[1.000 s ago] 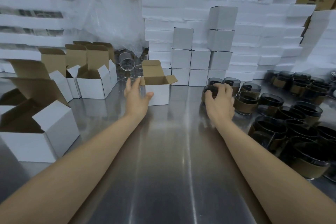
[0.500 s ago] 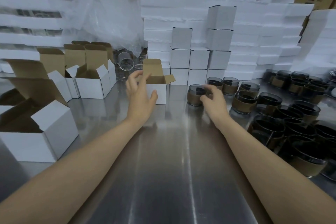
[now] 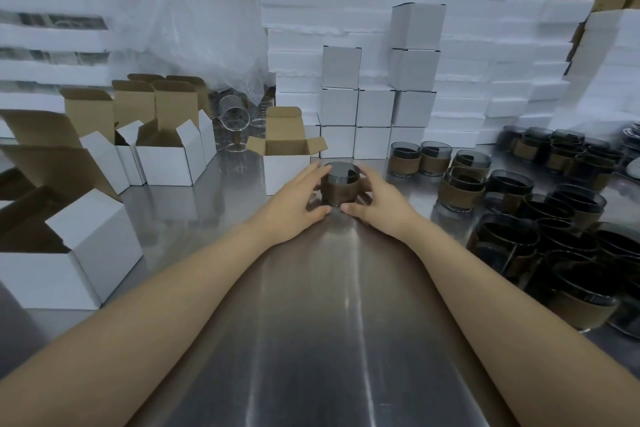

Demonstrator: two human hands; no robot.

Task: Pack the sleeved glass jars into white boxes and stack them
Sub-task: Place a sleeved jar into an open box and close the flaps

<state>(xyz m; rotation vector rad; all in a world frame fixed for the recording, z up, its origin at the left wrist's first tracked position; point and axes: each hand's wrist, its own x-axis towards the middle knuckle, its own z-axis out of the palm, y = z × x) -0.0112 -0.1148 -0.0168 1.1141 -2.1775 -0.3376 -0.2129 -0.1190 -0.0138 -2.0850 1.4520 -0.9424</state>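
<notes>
Left hand (image 3: 294, 206), right hand (image 3: 379, 204) cupping one sleeved jar (image 3: 341, 187), one open box (image 3: 286, 174) beside

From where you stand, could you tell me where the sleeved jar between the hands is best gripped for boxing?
By the brown sleeve around its waist, from the sides. The sleeved jar stands upright, mouth up, and the sleeve likely slips less than bare glass. Left hand and right hand cup it there.

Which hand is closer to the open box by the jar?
Left. The left hand is right in front of the open box, holding the jar; the right hand holds the jar's other side, farther away.
</notes>
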